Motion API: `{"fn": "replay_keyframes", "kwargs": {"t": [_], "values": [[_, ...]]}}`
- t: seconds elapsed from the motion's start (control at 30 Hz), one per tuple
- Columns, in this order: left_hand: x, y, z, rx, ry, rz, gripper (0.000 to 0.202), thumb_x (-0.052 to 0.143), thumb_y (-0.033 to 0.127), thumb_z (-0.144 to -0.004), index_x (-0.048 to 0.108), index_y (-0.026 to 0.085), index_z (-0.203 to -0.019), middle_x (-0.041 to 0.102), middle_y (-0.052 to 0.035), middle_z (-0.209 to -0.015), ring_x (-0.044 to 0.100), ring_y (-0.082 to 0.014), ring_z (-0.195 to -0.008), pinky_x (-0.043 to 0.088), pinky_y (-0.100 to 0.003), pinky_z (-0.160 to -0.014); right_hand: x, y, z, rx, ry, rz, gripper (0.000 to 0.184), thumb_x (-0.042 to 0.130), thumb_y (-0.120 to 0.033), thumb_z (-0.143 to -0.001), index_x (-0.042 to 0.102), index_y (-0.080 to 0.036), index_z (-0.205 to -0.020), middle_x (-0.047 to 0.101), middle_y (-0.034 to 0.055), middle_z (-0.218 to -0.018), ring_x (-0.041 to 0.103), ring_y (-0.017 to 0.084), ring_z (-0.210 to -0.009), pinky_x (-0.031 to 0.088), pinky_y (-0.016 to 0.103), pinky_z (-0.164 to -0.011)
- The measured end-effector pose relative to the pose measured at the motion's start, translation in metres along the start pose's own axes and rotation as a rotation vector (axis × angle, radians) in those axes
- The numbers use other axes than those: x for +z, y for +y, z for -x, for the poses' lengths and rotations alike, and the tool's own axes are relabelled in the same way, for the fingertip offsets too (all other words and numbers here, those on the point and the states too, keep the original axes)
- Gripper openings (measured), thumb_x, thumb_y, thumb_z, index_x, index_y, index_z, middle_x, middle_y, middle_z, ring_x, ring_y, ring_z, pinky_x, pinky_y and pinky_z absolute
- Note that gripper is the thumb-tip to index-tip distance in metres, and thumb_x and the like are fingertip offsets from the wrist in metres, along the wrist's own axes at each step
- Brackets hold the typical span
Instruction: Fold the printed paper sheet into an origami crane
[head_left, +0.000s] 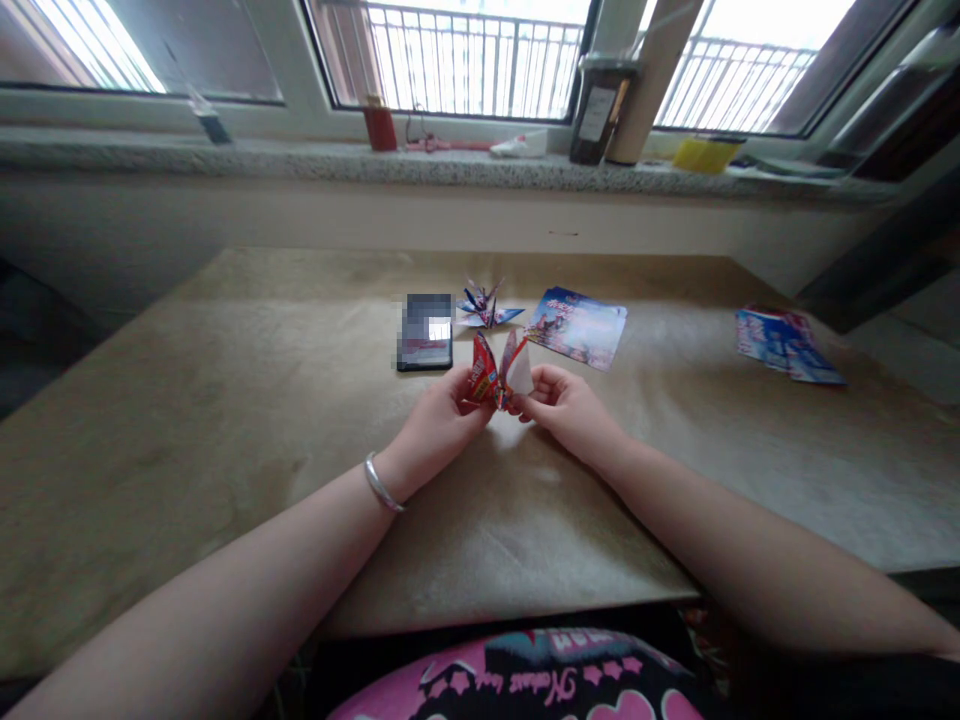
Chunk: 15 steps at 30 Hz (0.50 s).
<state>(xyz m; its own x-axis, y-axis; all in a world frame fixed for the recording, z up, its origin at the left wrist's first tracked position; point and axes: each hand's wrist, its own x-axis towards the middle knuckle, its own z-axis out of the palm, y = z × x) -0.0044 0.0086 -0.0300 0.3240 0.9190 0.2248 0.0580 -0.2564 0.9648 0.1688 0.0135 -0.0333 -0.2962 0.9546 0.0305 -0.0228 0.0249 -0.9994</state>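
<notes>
Between my two hands is a folded paper crane [485, 372], red with print on one wing and partly white on the other. My left hand [448, 412], with a silver bangle on its wrist, pinches the crane's left side. On the other side my right hand [559, 402] grips the right wing with thumb and fingers. Just beyond it, a second paper crane [487, 306] in blue and white rests on the table. A dark phone [426, 335] lies left of that crane, partly blurred out. The tips of some fingers are hidden behind the red paper.
Printed paper sheets [577, 325] lie stacked right of the cranes. More blue printed papers [789, 345] are at the far right of the table [225, 420]. On the windowsill [300, 165] stand a red container [380, 126], a dark box [598, 112] and a yellow item [705, 153].
</notes>
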Motion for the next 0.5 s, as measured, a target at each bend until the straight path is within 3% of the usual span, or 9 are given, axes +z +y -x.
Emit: {"fn": "replay_keyframes", "kwargs": {"t": [0.3, 0.5], "values": [[0.0011, -0.0014, -0.0011, -0.019, -0.018, -0.046, 0.029, 0.060, 0.015, -0.076, 0.055, 0.014, -0.104, 0.064, -0.0065, -0.099, 0.062, -0.0185, -0.093, 0.050, -0.030, -0.083, 0.0017, 0.0045, 0.0006, -0.071, -0.020, 0.157, 0.025, 0.067, -0.033, -0.070, 0.051, -0.019, -0.084, 0.058, -0.0025, -0.070, 0.052, 0.010, -0.059, 0.041, 0.025, -0.057], [0.0022, -0.0052, -0.0010, 0.008, -0.046, -0.045, 0.031, 0.059, 0.016, -0.076, 0.055, 0.013, -0.107, 0.063, -0.0088, -0.106, 0.061, -0.0201, -0.098, 0.049, -0.034, -0.089, 0.0016, 0.0052, -0.0016, -0.034, -0.069, 0.114, 0.027, 0.067, -0.026, -0.067, 0.048, -0.020, -0.086, 0.057, -0.0042, -0.067, 0.053, 0.010, -0.059, 0.041, 0.023, -0.056]]}}
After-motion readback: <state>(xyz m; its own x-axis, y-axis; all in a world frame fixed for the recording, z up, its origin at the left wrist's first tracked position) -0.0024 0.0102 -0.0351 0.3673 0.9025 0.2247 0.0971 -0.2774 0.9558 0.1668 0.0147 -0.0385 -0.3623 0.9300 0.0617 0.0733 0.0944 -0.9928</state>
